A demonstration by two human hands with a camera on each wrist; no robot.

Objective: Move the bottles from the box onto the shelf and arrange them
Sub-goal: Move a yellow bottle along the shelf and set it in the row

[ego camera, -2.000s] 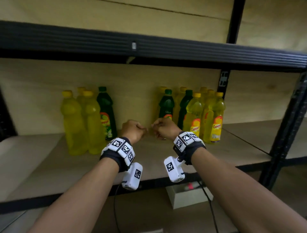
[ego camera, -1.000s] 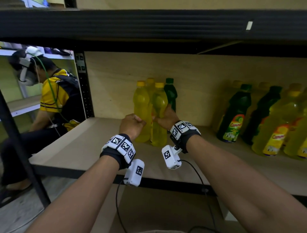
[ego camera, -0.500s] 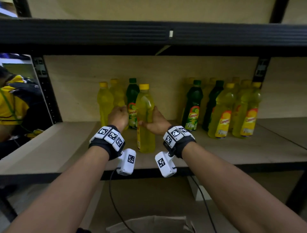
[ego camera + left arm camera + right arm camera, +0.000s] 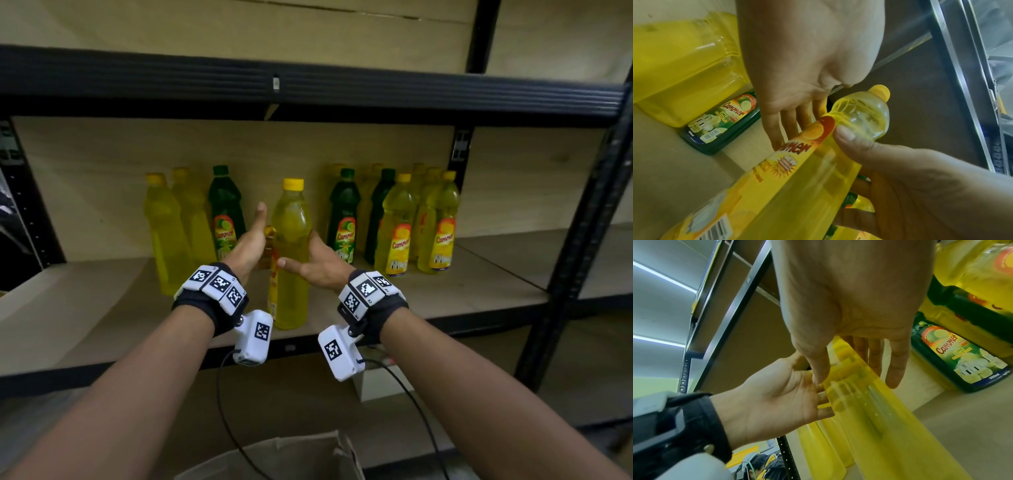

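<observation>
A yellow bottle (image 4: 291, 240) with a yellow cap stands upright near the front of the wooden shelf (image 4: 445, 294), between two bottle groups. My left hand (image 4: 251, 240) is at its left side, fingers straight and thumb up. In the left wrist view those fingers (image 4: 789, 126) lie behind the bottle's label (image 4: 793, 155). My right hand (image 4: 318, 265) flanks the right side. Its thumb (image 4: 844, 138) touches the bottle's shoulder, and its fingers (image 4: 896, 366) stretch straight along the bottle (image 4: 869, 410). Neither hand is curled round it.
Yellow bottles (image 4: 168, 233) and a green one (image 4: 224, 212) stand at the back left. A larger green and yellow group (image 4: 397, 226) stands at the back right. A black beam (image 4: 308, 89) runs overhead and a black post (image 4: 579, 253) rises on the right. An open cardboard box (image 4: 274, 455) sits below.
Half a second ago both hands gripped the yellow bottle; now their fingers have straightened and spread away from it. The bottle stands in the same spot.
</observation>
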